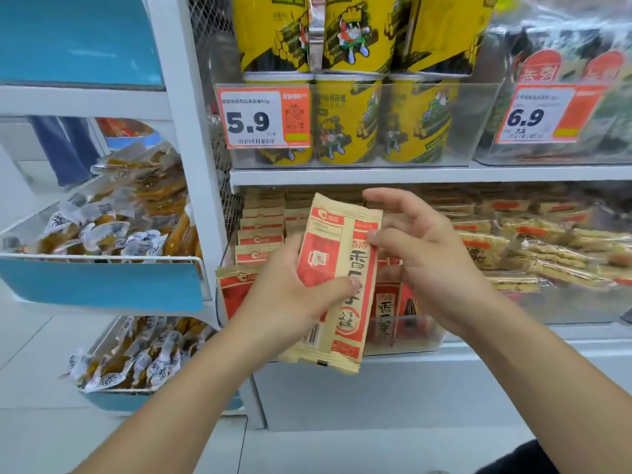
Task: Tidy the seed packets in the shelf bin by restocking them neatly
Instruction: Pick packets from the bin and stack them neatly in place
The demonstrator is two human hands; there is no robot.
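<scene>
1. The left hand (pixel 290 289) grips the packet (pixel 337 278) in front of the bin (pixel 403 336), thumb across its face.
2. The packet's long axis runs near upright, top tilted slightly right.
3. The right hand (pixel 424 254), fingers spread, touches the packet's right edge and holds nothing.
4. Behind the packet, the bin holds upright packets in rows (pixel 261 234); the left hand is nearer them.

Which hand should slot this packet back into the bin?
Left, probably. The left hand already grips the tan-and-red paper seed packet; the right hand is open, only touching its edge, free to part the rows in the clear plastic bin.
</scene>
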